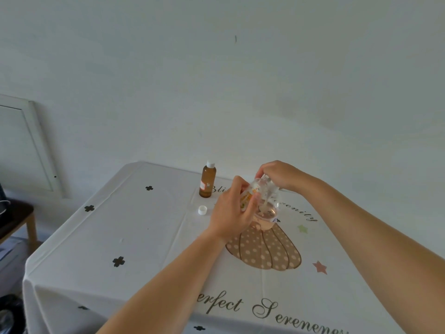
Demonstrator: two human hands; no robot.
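A clear plastic bottle point(266, 201) with a yellow-orange label is held above the table, its base turned toward me. My left hand point(231, 210) grips its body from the left. Over the bottle's far end, my right hand point(279, 175) has its fingers curled round the top; what sits under them is hidden. A brown bottle point(208, 180) with a white cap stands upright behind and to the left. A loose white cap point(202, 210) lies on the cloth just left of my left hand.
A white tablecloth point(134, 237) printed with black clovers, stars, a dotted skirt and script covers the table, which stands against a white wall. A dark side table with wooden legs point(16, 220) stands at the left.
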